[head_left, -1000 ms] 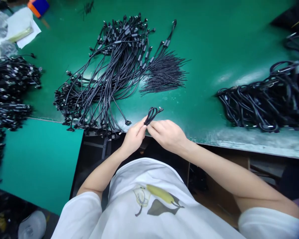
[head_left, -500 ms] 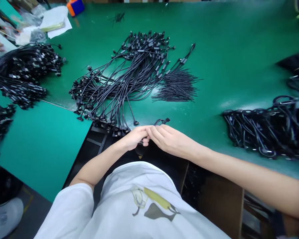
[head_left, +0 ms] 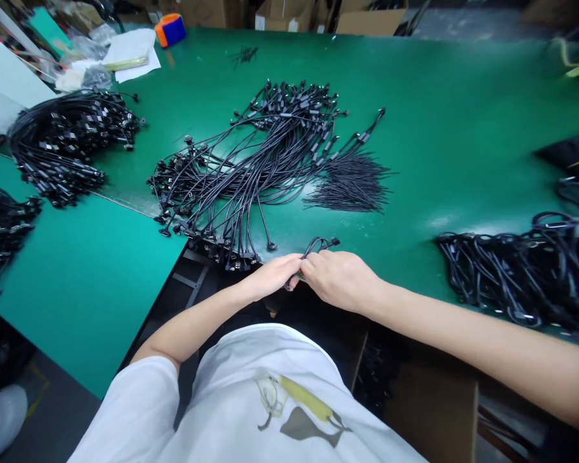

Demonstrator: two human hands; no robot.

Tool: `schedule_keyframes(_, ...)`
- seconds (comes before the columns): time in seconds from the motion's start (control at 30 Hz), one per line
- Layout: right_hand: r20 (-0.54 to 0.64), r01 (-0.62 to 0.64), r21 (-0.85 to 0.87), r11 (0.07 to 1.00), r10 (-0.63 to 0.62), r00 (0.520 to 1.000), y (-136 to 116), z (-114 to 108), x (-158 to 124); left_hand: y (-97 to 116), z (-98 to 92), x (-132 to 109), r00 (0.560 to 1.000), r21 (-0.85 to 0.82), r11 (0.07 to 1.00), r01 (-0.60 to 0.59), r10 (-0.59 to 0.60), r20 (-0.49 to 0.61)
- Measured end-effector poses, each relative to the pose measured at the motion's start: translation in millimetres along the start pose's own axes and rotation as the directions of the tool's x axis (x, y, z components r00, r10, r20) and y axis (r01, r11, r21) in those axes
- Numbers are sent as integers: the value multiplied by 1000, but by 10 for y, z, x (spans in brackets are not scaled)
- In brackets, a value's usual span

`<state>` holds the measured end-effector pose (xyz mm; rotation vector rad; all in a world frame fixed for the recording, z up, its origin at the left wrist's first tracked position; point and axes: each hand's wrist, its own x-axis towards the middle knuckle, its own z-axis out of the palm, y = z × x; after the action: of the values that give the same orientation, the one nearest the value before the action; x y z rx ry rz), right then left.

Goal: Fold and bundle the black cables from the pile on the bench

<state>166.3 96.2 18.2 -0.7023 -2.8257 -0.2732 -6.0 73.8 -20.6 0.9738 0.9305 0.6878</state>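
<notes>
A black cable (head_left: 317,244) is folded into a small looped bundle at the table's front edge. My left hand (head_left: 276,275) is closed on it, with one cable end poking out below the fingers. My right hand (head_left: 341,278) presses against the bundle from the right, its fingers curled shut; what they pinch is hidden. Just beyond my hands lies a spread of loose black cables (head_left: 251,170) with small connectors at both ends. Beside it is a pile of short thin black ties (head_left: 351,185).
More cable bundles (head_left: 70,145) lie at the left, and a heap of looped cables (head_left: 506,270) is on the right. An orange and blue tape roll (head_left: 170,30) stands near papers (head_left: 131,51) at the back. Cardboard boxes (head_left: 289,14) are behind the green table (head_left: 444,128).
My right hand has turned from outstretched fingers to a curled grip and moved slightly right. The cable loop shows more between my hands. The view has tilted up a little.
</notes>
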Motion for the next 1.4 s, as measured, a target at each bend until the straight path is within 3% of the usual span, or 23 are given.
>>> schedule_keyframes(0.07,-4,-208,251,945,216,976,-4,12,83,6,-24,26,990,14,995,-103,104,-98)
schedule_keyframes(0.1,15,-319,389,864,341,940,-25,26,119,19,-36,37,974,0,986,-169,167,-154)
schedule_keyframes(0.13,51,-412,532,740,457,888,-53,47,147,40,-51,41,952,-15,971,-239,232,-199)
schedule_keyframes(0.2,191,-505,769,392,614,766,-101,107,172,94,-92,23,907,-9,932,-363,351,-232)
schedule_keyframes(0.27,391,-519,855,24,627,674,-101,162,157,146,-139,-29,888,58,909,-413,416,-195)
schedule_keyframes(0.3,471,-516,849,-114,607,641,-81,174,140,165,-157,-58,890,111,904,-414,427,-161)
schedule_keyframes(0.33,515,-511,837,-197,599,613,-54,170,118,174,-170,-82,896,171,898,-406,428,-118)
schedule_keyframes(0.37,520,-507,834,-218,618,589,-28,148,97,173,-176,-96,906,231,891,-392,417,-70)
schedule_keyframes(0.43,422,-509,856,-93,696,581,-11,63,66,145,-168,-80,930,313,882,-351,366,11)
schedule_keyframes(0.47,349,-507,862,18,704,618,-30,13,60,125,-158,-54,942,322,890,-322,334,19)
schedule_keyframes(0.53,254,-476,847,237,606,754,-113,-63,62,103,-145,6,961,235,938,-255,274,-51)
schedule_keyframes(0.6,252,-433,828,356,453,855,-197,-79,65,133,-156,22,966,56,973,-222,228,-126)
schedule_keyframes(0.63,275,-434,821,370,409,870,-214,-65,60,170,-170,1,964,-9,972,-233,230,-131)
schedule_keyframes(0.7,326,-481,816,321,433,841,-179,-16,40,260,-196,-91,957,15,957,-289,290,-25)
schedule_keyframes(0.8,351,-530,823,203,552,757,-35,39,5,334,-175,-235,934,265,900,-346,305,184)
schedule_keyframes(0.87,325,-524,824,214,579,748,22,39,-9,299,-121,-259,956,321,901,-290,263,127)
schedule_keyframes(1.03,223,-464,811,355,546,807,-46,-19,-32,138,-47,-171,970,244,950,-197,225,-92)
schedule_keyframes(1.13,161,-392,774,497,444,881,-92,-47,-54,138,-69,-151,972,330,926,-181,219,-82)
schedule_keyframes(1.2,95,-388,645,659,435,896,-115,-55,-55,156,-75,-144,979,379,908,-178,202,-22)
schedule_keyframes(1.27,18,-453,398,797,487,873,-151,-51,-38,168,-63,-126,978,386,904,-183,208,-23)
schedule_keyframes(1.33,-50,-499,169,850,513,857,-209,-30,-12,172,-41,-103,968,348,914,-208,243,-59)
schedule_keyframes(1.4,-86,-496,57,866,500,862,-282,15,5,174,-23,-81,960,313,920,-235,271,-74)
